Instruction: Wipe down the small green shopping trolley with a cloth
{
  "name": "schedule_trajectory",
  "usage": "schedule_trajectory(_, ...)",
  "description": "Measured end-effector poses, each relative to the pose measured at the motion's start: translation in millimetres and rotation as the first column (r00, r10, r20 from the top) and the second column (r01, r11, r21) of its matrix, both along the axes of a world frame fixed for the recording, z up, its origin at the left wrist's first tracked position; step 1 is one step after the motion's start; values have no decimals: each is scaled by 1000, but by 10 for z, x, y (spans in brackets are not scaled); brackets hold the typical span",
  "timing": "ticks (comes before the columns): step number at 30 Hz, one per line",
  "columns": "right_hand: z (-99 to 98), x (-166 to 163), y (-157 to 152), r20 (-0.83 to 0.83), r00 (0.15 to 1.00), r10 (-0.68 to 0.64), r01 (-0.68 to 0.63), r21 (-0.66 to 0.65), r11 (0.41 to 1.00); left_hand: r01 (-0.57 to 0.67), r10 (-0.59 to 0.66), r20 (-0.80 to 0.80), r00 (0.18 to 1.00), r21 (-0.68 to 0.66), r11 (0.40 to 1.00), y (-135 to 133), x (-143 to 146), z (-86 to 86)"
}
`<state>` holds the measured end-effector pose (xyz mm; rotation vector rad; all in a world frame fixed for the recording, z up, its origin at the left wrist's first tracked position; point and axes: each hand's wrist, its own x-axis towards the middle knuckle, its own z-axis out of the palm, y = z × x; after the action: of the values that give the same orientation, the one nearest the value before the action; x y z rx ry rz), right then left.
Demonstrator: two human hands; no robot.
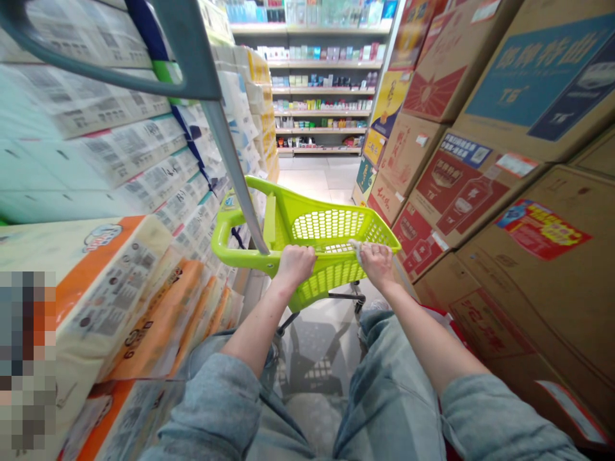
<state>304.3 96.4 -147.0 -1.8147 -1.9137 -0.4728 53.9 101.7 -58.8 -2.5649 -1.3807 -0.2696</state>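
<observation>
A lime-green plastic shopping cart [240, 258] with perforated basket walls stands right in front of me, turned sideways. Its grey metal post rises to a grey handle [198, 67] at the upper left. My left hand [295, 264] is closed around the near rim of the basket. Farther right on the same rim is my right hand [377, 262], its fingers closed on a small white cloth [356, 247], perhaps a wipe, that sticks out beside the thumb. The cloth rests against the basket edge. Much of it is hidden by the fingers.
Cardboard cartons [509, 224] are stacked high along the right. On the left stand piles of plastic-wrapped paper packs [139, 282]. Shelves [321, 115] of small boxed goods close off the far end of the tiled aisle [312, 173]. A pixelated patch covers the lower left corner.
</observation>
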Motion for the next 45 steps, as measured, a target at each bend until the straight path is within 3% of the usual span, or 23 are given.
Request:
schedule_trajectory(4,-16,382,107,-28,984,-176,174,-43,984,1,-1,-4,1000,7,1000,-2,8,1)
schedule_trajectory(8,4,297,181,-96,969,-227,221,-71,973,-2,2,-2,1000,14,1000,-10,10,7)
schedule_trajectory(14,48,-583,53,-161,985,66,-68,-12,998,-4,4,-1,1000,11,1000,-8,3,10)
schedule_trajectory(19,125,-1067,-18,-151,942,301,-296,53,954,-6,6,-23,1000,21,1000,-5,-10,0)
schedule_trajectory(24,145,-838,79,-37,938,344,-346,-74,935,6,-5,-29,1000,32,999,-7,-11,-12)
schedule_trajectory(35,34,-104,58,57,985,165,-158,-117,981,56,-55,-35,998,24,998,-54,-53,19)
schedule_trajectory(41,26,-64,57,29,988,154,-149,-123,981,177,-174,-28,984,128,976,-127,-146,68)
schedule_trajectory(45,23,-86,70,13,989,148,-145,-125,981,145,-163,56,985,243,959,-218,-344,110)
